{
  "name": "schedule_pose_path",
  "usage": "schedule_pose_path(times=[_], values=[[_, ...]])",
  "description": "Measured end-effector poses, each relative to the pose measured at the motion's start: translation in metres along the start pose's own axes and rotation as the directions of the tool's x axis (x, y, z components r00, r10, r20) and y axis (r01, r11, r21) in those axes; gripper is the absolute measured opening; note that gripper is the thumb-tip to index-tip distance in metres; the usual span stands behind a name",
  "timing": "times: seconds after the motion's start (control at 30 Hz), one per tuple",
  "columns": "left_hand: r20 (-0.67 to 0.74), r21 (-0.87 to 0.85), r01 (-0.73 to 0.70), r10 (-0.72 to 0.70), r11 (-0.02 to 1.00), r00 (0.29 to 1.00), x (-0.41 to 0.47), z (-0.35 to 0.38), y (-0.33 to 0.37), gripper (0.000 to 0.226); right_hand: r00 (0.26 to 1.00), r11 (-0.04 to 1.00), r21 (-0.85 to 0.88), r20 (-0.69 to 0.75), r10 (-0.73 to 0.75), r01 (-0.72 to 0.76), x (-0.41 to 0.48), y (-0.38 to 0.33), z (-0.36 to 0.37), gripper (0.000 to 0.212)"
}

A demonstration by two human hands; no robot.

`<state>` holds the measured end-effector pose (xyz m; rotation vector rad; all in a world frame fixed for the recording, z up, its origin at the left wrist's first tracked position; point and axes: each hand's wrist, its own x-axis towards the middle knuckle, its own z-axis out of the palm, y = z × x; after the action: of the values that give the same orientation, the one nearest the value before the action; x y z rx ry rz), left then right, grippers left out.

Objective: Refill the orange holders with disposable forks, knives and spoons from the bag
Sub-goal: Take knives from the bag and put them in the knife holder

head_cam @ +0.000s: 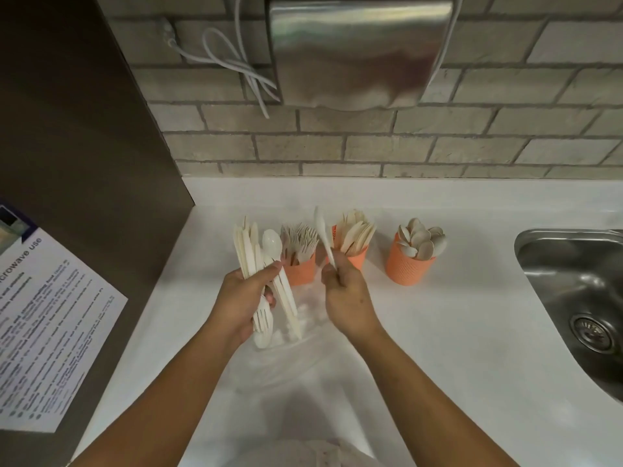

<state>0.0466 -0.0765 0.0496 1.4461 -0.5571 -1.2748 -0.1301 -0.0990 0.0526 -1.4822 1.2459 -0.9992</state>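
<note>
Three orange holders stand in a row on the white counter: one with forks (301, 269), one with knives (356, 258), one with spoons (406, 265). My left hand (243, 297) grips a mixed bundle of cream cutlery (259, 264), with knives and a spoon pointing up and fork heads below. My right hand (344, 291) pinches a single white utensil (323, 234) by its handle, its tip up in front of the knife holder. A clear plastic bag (286, 352) lies on the counter under both hands.
A steel sink (580, 298) is set into the counter at the right. A steel dispenser (357, 48) hangs on the brick wall above, with a looped white cable (232, 62) beside it. A dark cabinet side with a printed notice (50, 318) stands at the left.
</note>
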Motion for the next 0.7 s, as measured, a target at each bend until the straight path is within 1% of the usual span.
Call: schedule_pose_path(times=[0.07,0.13,0.27,0.37,0.47,0.5,0.57,0.67,0.7], values=[[0.036,-0.004,0.017,-0.017,1.000,0.999,0.000,-0.007,0.002,0.020,0.996,0.987,0.145,-0.045,0.072,-0.065,0.007,-0.004,-0.007,0.029],[0.078,0.031,0.013,-0.016,0.999,0.997,-0.001,-0.011,0.003,0.025,0.991,0.958,0.274,-0.084,0.106,-0.079,0.016,-0.006,-0.013,0.030],[0.160,0.095,0.011,-0.026,0.995,0.987,-0.003,-0.007,0.001,0.029,0.993,0.928,0.371,-0.099,0.067,-0.025,0.028,-0.007,-0.029,0.021],[0.223,0.108,0.014,-0.038,0.994,0.974,-0.005,0.006,-0.001,0.025,0.997,0.930,0.367,-0.062,0.040,-0.014,0.033,-0.006,-0.042,0.024],[0.274,0.163,-0.016,-0.030,0.986,0.961,-0.006,0.021,-0.004,0.016,0.996,0.921,0.390,-0.070,0.056,-0.024,0.036,-0.007,-0.057,0.043],[0.292,0.194,-0.034,-0.025,0.980,0.956,-0.006,0.025,-0.005,0.016,0.992,0.910,0.412,-0.092,0.082,-0.037,0.039,-0.006,-0.063,0.044],[0.323,0.237,-0.064,-0.017,0.969,0.946,-0.006,0.033,-0.007,0.017,0.982,0.912,0.409,-0.153,0.107,-0.035,0.045,-0.007,-0.076,0.034],[0.343,0.266,-0.079,-0.017,0.961,0.939,-0.008,0.042,-0.010,0.012,0.954,0.970,0.243,-0.295,0.057,0.018,0.054,-0.015,-0.096,0.021],[0.343,0.278,-0.084,-0.017,0.957,0.939,-0.008,0.044,-0.011,0.011,0.940,0.975,0.220,-0.339,0.039,0.038,0.056,-0.019,-0.102,0.019]])
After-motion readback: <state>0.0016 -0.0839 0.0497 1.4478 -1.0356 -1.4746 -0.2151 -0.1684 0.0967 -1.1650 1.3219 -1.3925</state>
